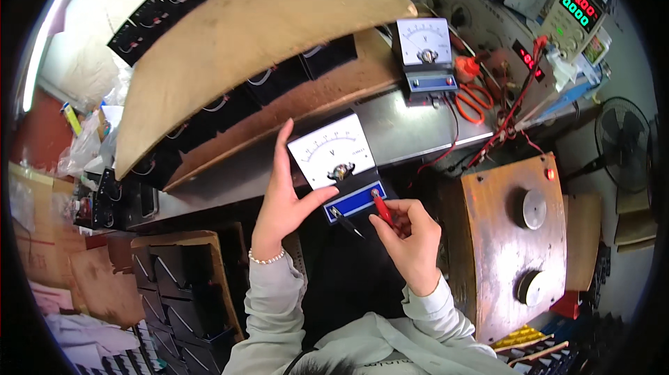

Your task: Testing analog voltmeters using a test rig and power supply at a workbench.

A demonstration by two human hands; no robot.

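An analog panel voltmeter (333, 143) with a white scale and a blue terminal strip is tilted in front of me. My left hand (279, 197) grips it by its left side, with the thumb across the lower front and a finger up along the edge. A red alligator clip (382, 210) sits at the right terminal, pinched between the thumb and fingers of my right hand (411, 239). At the left terminal a black alligator clip (345, 222) is attached, touched by neither hand. Part of the meter's far side is hidden by my left hand.
A second voltmeter (425, 44) stands on the metal bench (258, 190), beside orange-handled scissors (475, 103) and red and black leads. Behind is a power supply (575, 12) with a lit display. A wooden box (488, 249) with two metal knobs stands right; a wooden shelf (258, 33) holds black housings.
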